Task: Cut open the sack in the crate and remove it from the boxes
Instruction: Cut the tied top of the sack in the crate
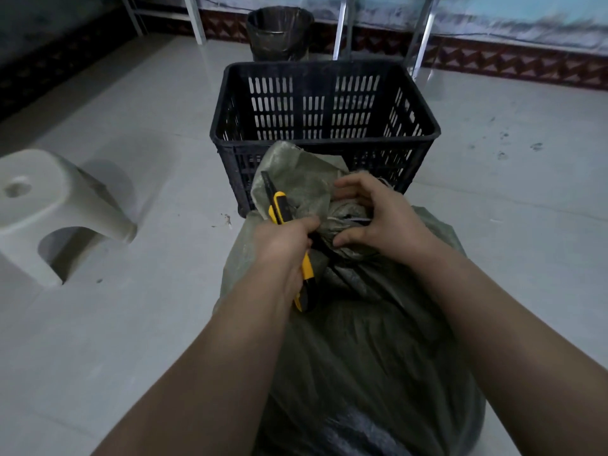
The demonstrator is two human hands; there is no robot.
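Observation:
A bulging grey-green woven sack [371, 340] stands on the floor right in front of me, its neck bunched and tied at the top. My left hand [283, 245] is closed around a yellow and black utility knife [279, 209], whose tip points up and away beside the sack's neck. My right hand [375, 218] pinches the tied neck between thumb and fingers. Behind the sack stands a black slatted plastic crate [325, 103] that looks empty inside. The sack's contents are hidden.
A white plastic stool [56, 212] sits on the pale tiled floor to the left. A dark lined bin [279, 32] stands behind the crate, next to metal frame legs [342, 28] along the back wall.

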